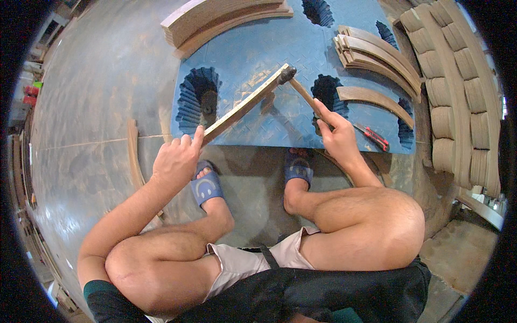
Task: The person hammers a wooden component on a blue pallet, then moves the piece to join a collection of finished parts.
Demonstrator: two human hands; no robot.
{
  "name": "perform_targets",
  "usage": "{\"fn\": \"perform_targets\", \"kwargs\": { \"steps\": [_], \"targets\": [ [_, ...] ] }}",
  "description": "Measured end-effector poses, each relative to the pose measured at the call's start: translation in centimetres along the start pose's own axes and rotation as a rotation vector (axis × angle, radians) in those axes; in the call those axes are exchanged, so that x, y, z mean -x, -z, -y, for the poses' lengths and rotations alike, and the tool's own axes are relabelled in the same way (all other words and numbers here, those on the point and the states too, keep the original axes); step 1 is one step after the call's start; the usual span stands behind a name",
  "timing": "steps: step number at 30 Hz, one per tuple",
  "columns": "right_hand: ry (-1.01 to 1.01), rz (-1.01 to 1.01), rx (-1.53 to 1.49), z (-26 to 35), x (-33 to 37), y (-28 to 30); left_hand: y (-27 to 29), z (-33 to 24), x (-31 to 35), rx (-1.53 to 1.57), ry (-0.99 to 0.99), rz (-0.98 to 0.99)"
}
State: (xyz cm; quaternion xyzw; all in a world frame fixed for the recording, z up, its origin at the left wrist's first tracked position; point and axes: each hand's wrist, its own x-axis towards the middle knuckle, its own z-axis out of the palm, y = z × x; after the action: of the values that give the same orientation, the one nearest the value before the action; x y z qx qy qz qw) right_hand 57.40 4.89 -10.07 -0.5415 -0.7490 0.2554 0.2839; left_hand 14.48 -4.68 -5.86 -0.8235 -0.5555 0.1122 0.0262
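My left hand (pixel 180 155) grips the near end of a narrow wooden strip (pixel 243 106) with a pale edge, its index finger laid along the wood. The strip slants up and away over a blue plastic pallet (pixel 237 86). In my right hand (pixel 338 133) is a hammer (pixel 305 94), held by its wooden handle. The dark hammer head meets or overlaps the strip's far end; whether they touch, I cannot tell. A red utility knife (pixel 375 139) lies on the pallet just right of my right hand.
Curved wooden pieces (pixel 377 56) are stacked at the pallet's right, with a single curved piece (pixel 377 99) nearer. Another curved stack (pixel 226 24) sits at the far left edge. Large wooden stacks (pixel 458 86) stand right of the pallet. A curved strip (pixel 134 153) lies on the floor at left.
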Motion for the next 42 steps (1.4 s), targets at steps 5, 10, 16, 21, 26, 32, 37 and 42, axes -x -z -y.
{"fn": "perform_targets", "kwargs": {
  "steps": [5,10,16,21,26,32,37,42],
  "targets": [
    [0.022,-0.077,-0.097,0.2,-0.3,0.0,0.1,-0.2,0.1,0.023,0.001,-0.024],
    [-0.044,0.028,-0.032,0.3,-0.4,-0.3,-0.1,-0.2,0.1,0.036,0.017,0.005],
    [-0.078,-0.091,-0.248,-0.1,-0.6,-0.4,0.3,-0.3,0.0,0.071,0.019,0.001],
    [-0.144,0.038,-0.158,-0.4,-0.2,-0.3,0.2,-0.2,0.1,0.086,0.032,0.013],
    [-0.13,-0.019,-0.337,-0.6,-0.1,0.8,0.9,0.0,-0.3,0.34,0.095,0.057],
    [-0.489,0.123,-0.595,0.6,-0.3,2.8,-0.9,-1.7,0.6,0.667,0.179,0.268],
    [-0.557,0.195,-0.566,-0.4,-0.2,2.6,-3.7,-2.4,2.0,0.761,0.113,0.427],
    [-0.56,0.198,-0.572,-0.9,-0.5,1.9,-4.8,-2.4,3.1,0.787,0.062,0.525]
  ]
}}
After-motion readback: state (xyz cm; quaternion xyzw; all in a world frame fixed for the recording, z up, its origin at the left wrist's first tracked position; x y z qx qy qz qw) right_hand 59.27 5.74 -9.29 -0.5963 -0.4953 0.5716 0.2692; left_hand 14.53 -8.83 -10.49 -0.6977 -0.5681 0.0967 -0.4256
